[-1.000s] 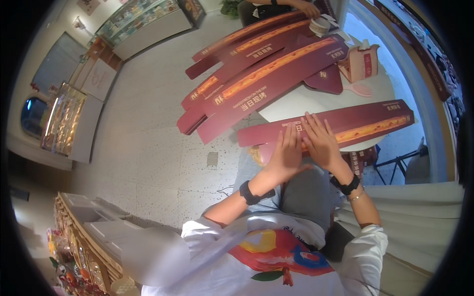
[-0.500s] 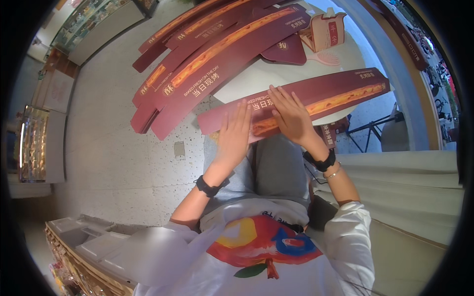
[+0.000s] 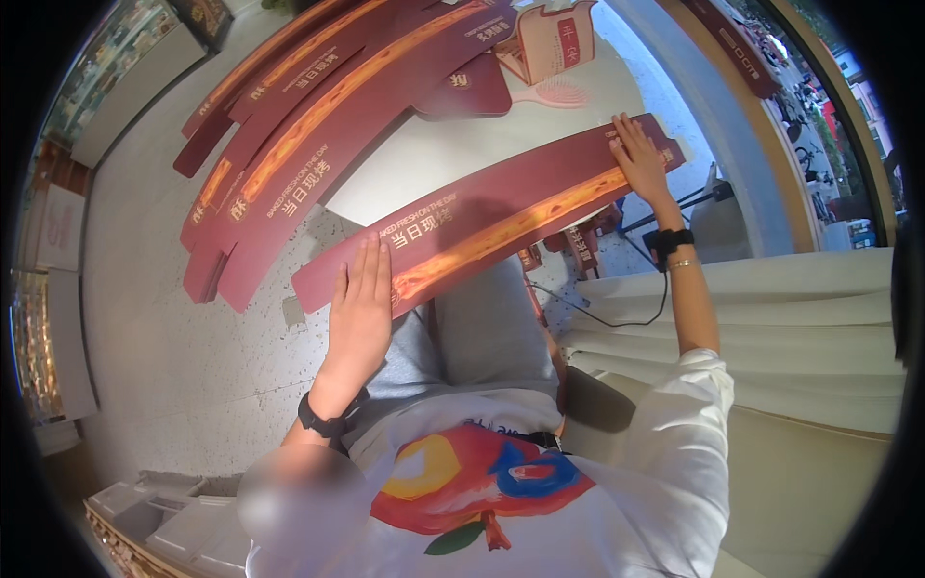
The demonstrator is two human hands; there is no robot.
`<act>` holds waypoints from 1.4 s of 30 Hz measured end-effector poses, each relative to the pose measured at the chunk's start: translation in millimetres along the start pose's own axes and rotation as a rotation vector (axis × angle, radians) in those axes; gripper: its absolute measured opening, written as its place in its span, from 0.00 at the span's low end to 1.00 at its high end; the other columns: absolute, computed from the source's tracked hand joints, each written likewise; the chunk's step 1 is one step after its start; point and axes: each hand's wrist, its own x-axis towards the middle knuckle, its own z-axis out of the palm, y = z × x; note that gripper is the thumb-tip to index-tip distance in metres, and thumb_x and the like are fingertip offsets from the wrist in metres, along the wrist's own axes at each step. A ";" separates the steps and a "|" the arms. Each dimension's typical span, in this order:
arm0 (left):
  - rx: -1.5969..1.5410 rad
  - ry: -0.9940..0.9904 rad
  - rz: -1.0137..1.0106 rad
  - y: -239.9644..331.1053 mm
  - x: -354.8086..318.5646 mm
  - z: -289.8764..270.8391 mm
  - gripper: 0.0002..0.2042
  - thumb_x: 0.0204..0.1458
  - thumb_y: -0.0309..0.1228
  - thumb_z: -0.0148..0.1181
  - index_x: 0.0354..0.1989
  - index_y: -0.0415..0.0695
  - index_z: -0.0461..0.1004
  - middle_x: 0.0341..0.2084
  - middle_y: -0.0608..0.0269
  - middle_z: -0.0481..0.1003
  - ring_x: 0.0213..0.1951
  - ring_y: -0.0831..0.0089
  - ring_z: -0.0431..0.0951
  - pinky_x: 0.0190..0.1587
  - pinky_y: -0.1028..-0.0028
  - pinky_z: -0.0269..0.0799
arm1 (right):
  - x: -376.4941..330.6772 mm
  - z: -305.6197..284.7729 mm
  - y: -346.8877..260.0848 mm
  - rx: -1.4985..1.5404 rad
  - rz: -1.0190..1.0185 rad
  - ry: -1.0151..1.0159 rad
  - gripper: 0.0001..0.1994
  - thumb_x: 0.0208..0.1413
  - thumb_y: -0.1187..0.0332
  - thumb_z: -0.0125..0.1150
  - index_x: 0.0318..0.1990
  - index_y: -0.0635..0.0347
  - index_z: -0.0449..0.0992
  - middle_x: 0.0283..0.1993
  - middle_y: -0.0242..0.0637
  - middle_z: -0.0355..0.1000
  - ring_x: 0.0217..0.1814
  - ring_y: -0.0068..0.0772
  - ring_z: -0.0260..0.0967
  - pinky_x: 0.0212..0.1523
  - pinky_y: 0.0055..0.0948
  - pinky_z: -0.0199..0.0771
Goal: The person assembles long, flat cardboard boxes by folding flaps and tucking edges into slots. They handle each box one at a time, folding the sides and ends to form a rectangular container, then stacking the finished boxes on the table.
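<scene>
Both flat, open palms have slid apart to opposite ends of the long maroon cardboard sheet [image 3: 491, 226], left hand [image 3: 361, 308] and right hand [image 3: 640, 159] best pressing evenly at the white table's [image 3: 424, 159] edge.

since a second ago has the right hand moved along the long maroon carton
Yes. The right hand has slid from beside the left hand out to the far end of the long maroon carton.

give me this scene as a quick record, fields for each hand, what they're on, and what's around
left hand: flat, palm down, on the near end of the long maroon flat carton
right hand: flat, fingers spread, on the far end of the same carton
carton: unfolded, lies across the white table edge and the lap
stack of maroon cartons: on the table, beyond
pink hairbrush: on the table
wrists: black bands on both
</scene>
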 end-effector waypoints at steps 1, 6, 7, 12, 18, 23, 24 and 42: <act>0.009 -0.011 0.000 0.9 -1.8 -1.2 0.30 0.55 0.22 0.46 0.69 0.32 0.51 0.70 0.46 0.51 0.72 0.55 0.51 0.69 0.53 0.50 | 3.6 1.3 9.6 0.016 0.011 0.010 0.29 0.65 0.47 0.44 0.71 0.45 0.58 0.76 0.36 0.50 0.78 0.42 0.43 0.74 0.48 0.41; 0.061 -0.047 -0.008 -5.2 -0.5 -4.3 0.33 0.52 0.24 0.53 0.68 0.30 0.51 0.70 0.43 0.51 0.72 0.53 0.50 0.68 0.48 0.50 | 4.2 3.6 7.9 -0.067 0.067 0.051 0.29 0.65 0.47 0.43 0.70 0.45 0.60 0.74 0.38 0.52 0.77 0.43 0.46 0.73 0.50 0.43; 0.069 -0.058 -0.008 -8.1 1.2 -9.4 0.35 0.51 0.25 0.56 0.68 0.29 0.51 0.69 0.41 0.51 0.72 0.52 0.50 0.68 0.47 0.50 | 0.9 3.4 1.1 -0.117 0.084 0.051 0.29 0.65 0.47 0.43 0.70 0.46 0.60 0.74 0.38 0.53 0.76 0.44 0.47 0.73 0.51 0.44; 0.014 -0.039 -0.025 -0.4 33.7 -19.0 0.50 0.41 0.42 0.72 0.67 0.27 0.49 0.68 0.38 0.51 0.71 0.46 0.48 0.68 0.44 0.48 | -28.7 -23.3 -106.6 -0.014 -0.077 -0.117 0.27 0.67 0.51 0.41 0.66 0.59 0.64 0.71 0.44 0.58 0.75 0.43 0.51 0.72 0.46 0.48; -0.051 0.042 0.053 37.6 66.9 5.6 0.49 0.42 0.42 0.69 0.67 0.27 0.49 0.69 0.38 0.49 0.71 0.44 0.46 0.68 0.42 0.46 | -68.2 -4.1 -257.5 0.252 -0.427 0.068 0.26 0.66 0.55 0.45 0.64 0.65 0.65 0.69 0.47 0.60 0.74 0.43 0.52 0.72 0.46 0.47; -0.012 0.136 0.009 38.8 68.1 35.4 0.42 0.44 0.31 0.62 0.69 0.31 0.50 0.70 0.43 0.49 0.72 0.47 0.47 0.68 0.41 0.45 | -75.2 8.5 -274.8 0.392 -0.455 0.060 0.26 0.65 0.57 0.46 0.64 0.65 0.65 0.69 0.46 0.60 0.75 0.43 0.50 0.72 0.47 0.46; 0.019 0.104 0.005 37.9 67.0 34.5 0.42 0.44 0.30 0.62 0.69 0.32 0.50 0.70 0.44 0.49 0.72 0.48 0.47 0.68 0.41 0.45 | -75.6 6.4 -269.9 0.373 -0.438 0.037 0.26 0.65 0.57 0.46 0.65 0.64 0.64 0.70 0.46 0.59 0.75 0.43 0.50 0.73 0.46 0.46; -0.065 0.058 0.120 3.9 61.3 -27.3 0.56 0.30 0.50 0.75 0.69 0.38 0.52 0.56 0.39 0.65 0.60 0.53 0.65 0.61 0.44 0.56 | -104.1 -45.3 -30.0 0.643 0.444 0.710 0.28 0.69 0.59 0.42 0.71 0.64 0.51 0.76 0.46 0.46 0.77 0.43 0.46 0.73 0.36 0.45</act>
